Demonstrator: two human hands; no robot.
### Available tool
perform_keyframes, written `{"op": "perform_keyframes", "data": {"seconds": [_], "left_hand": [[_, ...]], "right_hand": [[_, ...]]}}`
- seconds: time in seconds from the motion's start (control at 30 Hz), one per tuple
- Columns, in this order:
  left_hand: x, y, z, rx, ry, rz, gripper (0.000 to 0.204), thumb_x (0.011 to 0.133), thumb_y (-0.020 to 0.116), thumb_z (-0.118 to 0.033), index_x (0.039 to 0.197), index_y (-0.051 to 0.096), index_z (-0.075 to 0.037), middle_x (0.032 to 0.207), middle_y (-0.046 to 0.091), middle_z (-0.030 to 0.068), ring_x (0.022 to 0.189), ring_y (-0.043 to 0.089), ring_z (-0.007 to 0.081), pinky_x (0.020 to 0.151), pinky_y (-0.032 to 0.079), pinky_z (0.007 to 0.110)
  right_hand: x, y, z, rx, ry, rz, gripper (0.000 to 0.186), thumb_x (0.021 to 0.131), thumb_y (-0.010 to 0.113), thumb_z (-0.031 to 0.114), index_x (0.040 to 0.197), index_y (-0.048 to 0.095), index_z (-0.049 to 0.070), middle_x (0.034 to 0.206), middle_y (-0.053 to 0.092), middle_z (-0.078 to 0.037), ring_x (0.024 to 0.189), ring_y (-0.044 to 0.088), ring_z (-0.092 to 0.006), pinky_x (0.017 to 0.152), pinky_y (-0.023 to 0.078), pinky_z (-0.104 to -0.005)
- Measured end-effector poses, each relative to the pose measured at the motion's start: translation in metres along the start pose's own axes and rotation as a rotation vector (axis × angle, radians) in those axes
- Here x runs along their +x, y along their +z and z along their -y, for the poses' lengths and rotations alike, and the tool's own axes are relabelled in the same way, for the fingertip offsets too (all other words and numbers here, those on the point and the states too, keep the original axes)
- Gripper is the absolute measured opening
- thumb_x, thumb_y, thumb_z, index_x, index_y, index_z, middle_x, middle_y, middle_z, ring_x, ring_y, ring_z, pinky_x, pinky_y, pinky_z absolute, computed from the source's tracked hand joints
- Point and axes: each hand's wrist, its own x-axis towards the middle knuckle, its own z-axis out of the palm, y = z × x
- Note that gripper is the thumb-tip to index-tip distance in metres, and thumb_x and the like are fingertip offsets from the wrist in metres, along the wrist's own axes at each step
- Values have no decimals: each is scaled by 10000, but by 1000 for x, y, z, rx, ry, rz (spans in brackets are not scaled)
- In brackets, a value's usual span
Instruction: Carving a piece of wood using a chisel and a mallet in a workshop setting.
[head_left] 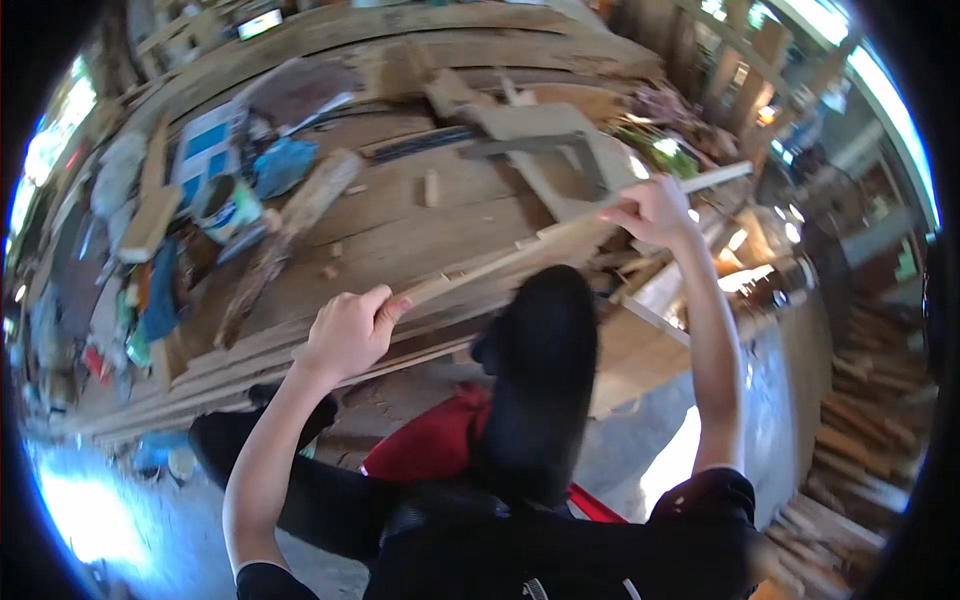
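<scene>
A long, thin wooden strip (490,265) runs slantwise across the front of the workbench, its right end higher in the picture. Near its left end, my left hand (350,335) is closed around it. Further along, my right hand (655,212) grips the strip, and a pale length sticks out past that fist. Small notches or splinters show along the strip between the hands. My raised black-clothed leg (545,370) comes up just below the middle of the strip; whether they touch I cannot tell.
On the wooden workbench (390,220) lie a grey L-shaped square (575,150), a dark long bar (415,145), a rough wood piece (290,235), a tin (225,205) and a blue crumpled cloth (283,167). Wood offcuts (865,430) are piled at right. A red thing (430,440) is below.
</scene>
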Motion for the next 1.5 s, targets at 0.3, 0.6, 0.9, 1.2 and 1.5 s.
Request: {"op": "perform_keyframes", "data": {"seconds": [0.3,0.6,0.9,1.2,1.5], "left_hand": [[44,38,-5,-139,11,158,411,935,525,-404,785,612,-32,638,583,216,639,593,409,582,456,456],[51,28,19,-51,44,122,437,935,519,-419,763,598,-25,628,570,204,611,582,389,561,426,447],[0,95,-66,-1500,-723,-104,480,952,489,-449,610,559,-121,466,394,-25,415,387,131,422,327,278],[-1,33,78,-1005,-305,110,471,975,459,-463,758,536,-51,564,443,-31,440,397,55,401,297,196],[-23,29,53,-810,-388,-194,257,980,514,-242,954,589,2,634,489,-10,516,440,46,457,354,198]], "right_hand": [[-74,34,-43,57,144,-65,664,781,592,660,472,537,74,448,495,-109,483,552,-318,508,424,-407],[-97,56,-20,44,291,-76,591,808,598,599,527,571,81,487,537,-105,508,583,-309,497,430,-420],[-191,180,63,1023,934,241,543,903,520,541,754,617,28,601,549,-97,581,514,-166,565,427,-367],[-184,219,-18,1184,768,-219,518,952,513,453,637,545,43,580,445,53,548,371,-67,483,290,-258],[42,55,51,671,263,-285,306,928,580,287,975,613,-13,624,551,-113,566,545,-209,537,407,-328]]}}
